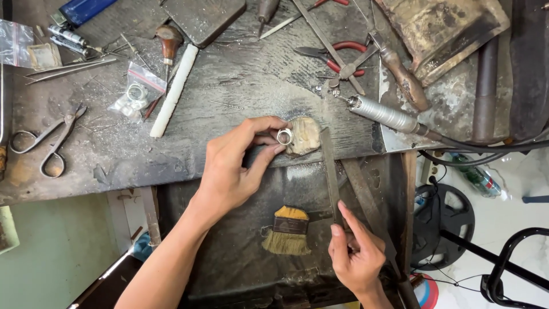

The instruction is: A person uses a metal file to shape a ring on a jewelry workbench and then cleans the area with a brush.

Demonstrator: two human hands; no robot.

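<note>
Right hand point(355, 257) on file point(331, 174); left hand point(234, 166) pinching ring point(285, 137) at bench edge point(171, 191).

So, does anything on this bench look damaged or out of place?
The wooden peg behind the ring is worn and gouged at its tip. Metal dust and tools lie scattered over the bench. Nothing looks spilled or broken.
</note>
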